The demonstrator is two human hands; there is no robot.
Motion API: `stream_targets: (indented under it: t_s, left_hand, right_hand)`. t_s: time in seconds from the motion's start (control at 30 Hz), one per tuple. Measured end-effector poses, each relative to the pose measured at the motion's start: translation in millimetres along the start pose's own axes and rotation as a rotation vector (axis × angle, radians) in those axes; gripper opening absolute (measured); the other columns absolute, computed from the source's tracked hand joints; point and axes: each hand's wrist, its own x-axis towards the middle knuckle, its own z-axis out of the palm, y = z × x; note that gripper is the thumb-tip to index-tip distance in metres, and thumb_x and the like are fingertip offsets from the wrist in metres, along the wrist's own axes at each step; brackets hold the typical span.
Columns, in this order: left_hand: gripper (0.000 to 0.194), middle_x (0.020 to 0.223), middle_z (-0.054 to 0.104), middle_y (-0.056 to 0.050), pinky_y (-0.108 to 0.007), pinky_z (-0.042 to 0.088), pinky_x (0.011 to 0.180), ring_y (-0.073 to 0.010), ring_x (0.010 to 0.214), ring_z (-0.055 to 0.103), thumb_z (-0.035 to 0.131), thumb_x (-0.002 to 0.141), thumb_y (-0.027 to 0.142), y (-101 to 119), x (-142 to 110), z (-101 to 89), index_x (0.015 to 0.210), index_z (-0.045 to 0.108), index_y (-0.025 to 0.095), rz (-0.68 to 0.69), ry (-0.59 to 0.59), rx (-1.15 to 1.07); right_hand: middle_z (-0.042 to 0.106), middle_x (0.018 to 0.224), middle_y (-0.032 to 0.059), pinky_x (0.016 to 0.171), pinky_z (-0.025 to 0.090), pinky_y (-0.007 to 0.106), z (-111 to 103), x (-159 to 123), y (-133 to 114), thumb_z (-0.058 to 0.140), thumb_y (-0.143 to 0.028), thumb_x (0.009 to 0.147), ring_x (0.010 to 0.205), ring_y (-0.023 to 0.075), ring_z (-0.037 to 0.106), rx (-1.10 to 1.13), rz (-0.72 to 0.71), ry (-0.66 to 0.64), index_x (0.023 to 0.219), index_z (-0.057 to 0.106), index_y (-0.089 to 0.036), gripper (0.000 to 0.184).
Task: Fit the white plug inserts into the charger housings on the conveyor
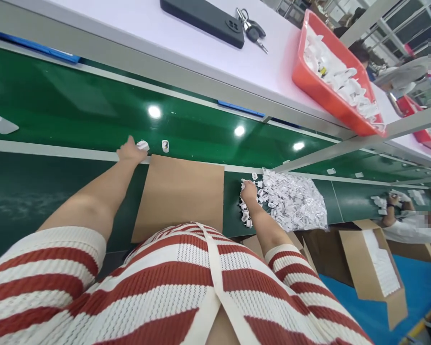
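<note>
My left hand [132, 151] is stretched over the near edge of the green conveyor belt [104, 115], its fingers closed around a small white plastic part [142, 145]. Just right of it on the belt lies a white oval casing [165, 146] with something metallic inside. My right hand [249, 191] is down among loose small white plug-like parts [244, 215], fingers bent together. A bit of white shows at its fingertips, mostly hidden by the hand. Beside it lies a clear plastic bag [296, 201] full of similar white parts. A flat cardboard sheet [183, 196] lies between my hands.
Above the belt, a white shelf [129, 28] holds a black power bank [204, 19], keys [253, 31] and a red tray [319, 88] of white parts. Open cardboard boxes [359, 263] stand at lower right. Another person's hand [393, 199] works farther right.
</note>
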Motion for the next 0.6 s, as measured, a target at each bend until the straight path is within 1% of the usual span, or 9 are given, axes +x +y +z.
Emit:
stream_targets:
  t_s: [0.07, 0.1, 0.17, 0.2, 0.27, 0.33, 0.4, 0.5, 0.6]
  left_hand:
    - [0.098, 0.17, 0.013, -0.024, -0.063, 0.019, 0.123, -0.0434, 0.148, 0.023, 0.073, 0.084, 0.014, 8, -12, -0.7, 0.162, 0.015, 0.001, 0.096, 0.118, 0.057]
    - [0.098, 0.173, 0.001, -0.018, -0.062, 0.013, 0.125, -0.0417, 0.152, 0.014, 0.068, 0.085, 0.012, 12, -16, -0.3, 0.165, 0.011, 0.007, 0.213, 0.155, 0.09]
    - [0.089, 0.175, -0.005, -0.007, -0.06, 0.008, 0.126, -0.0367, 0.156, 0.004, 0.058, 0.089, 0.007, 21, -17, 2.9, 0.167, 0.016, 0.017, 0.48, 0.112, 0.18]
    - [0.081, 0.175, -0.003, -0.006, -0.06, 0.008, 0.125, -0.0347, 0.157, 0.002, 0.053, 0.091, 0.006, 24, -13, 5.7, 0.165, 0.022, 0.019, 0.577, 0.042, 0.232]
    - [0.066, 0.174, 0.012, -0.009, -0.058, 0.008, 0.125, -0.0304, 0.157, 0.006, 0.042, 0.095, 0.003, 30, 1, 12.3, 0.159, 0.037, 0.016, 0.656, -0.119, 0.32]
    - [0.053, 0.163, 0.037, -0.015, -0.056, 0.013, 0.124, -0.028, 0.152, 0.023, 0.035, 0.096, -0.001, 33, 16, 16.7, 0.145, 0.053, 0.008, 0.658, -0.216, 0.374]
    - [0.041, 0.145, 0.054, -0.02, -0.058, 0.018, 0.121, -0.0307, 0.143, 0.035, 0.034, 0.095, -0.001, 36, 26, 16.0, 0.123, 0.063, 0.001, 0.631, -0.242, 0.407]
    - [0.03, 0.134, 0.054, -0.026, -0.065, 0.022, 0.116, -0.0396, 0.135, 0.042, 0.04, 0.096, 0.005, 42, 22, 8.1, 0.11, 0.065, -0.005, 0.586, -0.203, 0.429]
    - [0.037, 0.139, 0.049, -0.027, -0.063, 0.034, 0.111, -0.0412, 0.124, 0.052, 0.049, 0.1, 0.019, 52, -9, 8.4, 0.128, 0.061, -0.002, 0.596, -0.2, 0.399]
  right_hand:
    - [0.064, 0.127, 0.0185, 0.113, 0.041, 0.047, -6, -1, 0, 0.056, -0.007, 0.076, 0.125, 0.0337, 0.057, 0.083, 0.011, 0.015, 0.125, 0.074, -0.015, 0.053]
    - [0.063, 0.128, 0.0192, 0.114, 0.042, 0.048, -8, -2, -1, 0.057, -0.008, 0.075, 0.126, 0.0344, 0.057, 0.134, 0.021, 0.025, 0.124, 0.074, -0.014, 0.052]
    - [0.061, 0.13, 0.0203, 0.114, 0.043, 0.05, -11, -5, -8, 0.057, -0.01, 0.075, 0.127, 0.0344, 0.057, 0.26, 0.046, 0.041, 0.125, 0.073, -0.011, 0.052]
    - [0.061, 0.131, 0.0199, 0.115, 0.044, 0.05, -11, -7, -12, 0.057, -0.012, 0.076, 0.127, 0.0334, 0.058, 0.336, 0.059, 0.04, 0.127, 0.072, -0.011, 0.053]
    - [0.065, 0.13, 0.0165, 0.113, 0.048, 0.049, -10, -14, -24, 0.056, -0.018, 0.08, 0.124, 0.0294, 0.062, 0.511, 0.082, 0.009, 0.13, 0.068, -0.013, 0.052]
    - [0.072, 0.123, 0.0119, 0.107, 0.054, 0.047, -8, -25, -38, 0.057, -0.023, 0.084, 0.118, 0.0254, 0.067, 0.701, 0.092, -0.068, 0.127, 0.068, -0.018, 0.045]
    - [0.076, 0.116, 0.0094, 0.1, 0.059, 0.045, -7, -39, -49, 0.059, -0.029, 0.087, 0.112, 0.0238, 0.072, 0.876, 0.092, -0.166, 0.118, 0.069, -0.021, 0.034]
    - [0.079, 0.107, 0.009, 0.096, 0.062, 0.045, -6, -63, -58, 0.058, -0.039, 0.092, 0.11, 0.025, 0.075, 1.081, 0.095, -0.296, 0.106, 0.071, -0.022, 0.026]
    - [0.08, 0.099, 0.009, 0.096, 0.063, 0.045, -2, -83, -60, 0.059, -0.047, 0.093, 0.108, 0.0264, 0.076, 1.212, 0.114, -0.383, 0.102, 0.072, -0.021, 0.03]
